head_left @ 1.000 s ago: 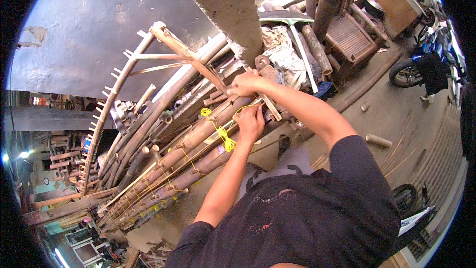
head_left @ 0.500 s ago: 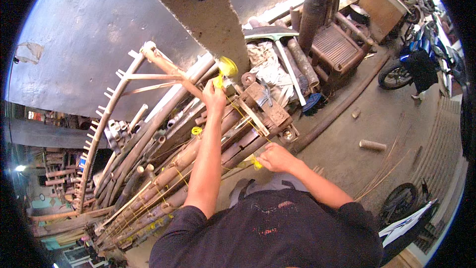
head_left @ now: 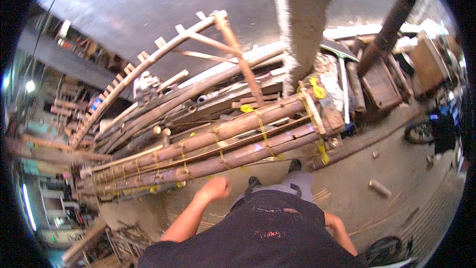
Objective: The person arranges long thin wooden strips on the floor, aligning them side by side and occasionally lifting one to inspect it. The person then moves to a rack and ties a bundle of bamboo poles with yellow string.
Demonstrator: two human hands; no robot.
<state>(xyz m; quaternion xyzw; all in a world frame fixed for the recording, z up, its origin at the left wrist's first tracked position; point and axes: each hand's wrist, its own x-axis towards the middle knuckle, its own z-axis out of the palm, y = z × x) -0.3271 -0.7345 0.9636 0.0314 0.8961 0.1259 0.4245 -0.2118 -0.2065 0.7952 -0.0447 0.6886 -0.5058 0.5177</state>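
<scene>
My left hand (head_left: 216,188) is in front of the near bamboo pole (head_left: 233,161), apart from it. Its fingers look curled in and slightly blurred, and nothing shows in them. My right arm (head_left: 340,231) is bent at my side; the hand is hidden behind my body. Two long bamboo poles, the far one (head_left: 238,123) and the near one, lie side by side, with yellow cord (head_left: 263,130) looped around them at several spots. At their right end, a yellow cord bundle (head_left: 316,88) hangs by the far pole and another yellow bundle (head_left: 324,154) by the near one.
A pegged wooden frame (head_left: 148,62) leans behind the poles, near stacked bamboo (head_left: 198,87). A concrete pillar (head_left: 306,34) and a dark post (head_left: 391,25) rise behind. Right: a bamboo chair (head_left: 382,87), a motorcycle (head_left: 421,131), and a short bamboo piece (head_left: 380,188) on the floor.
Both hands have come away from the yellow cord at the poles' right end. My left hand has dropped toward me; my right has gone behind my body. The view has turned left.
</scene>
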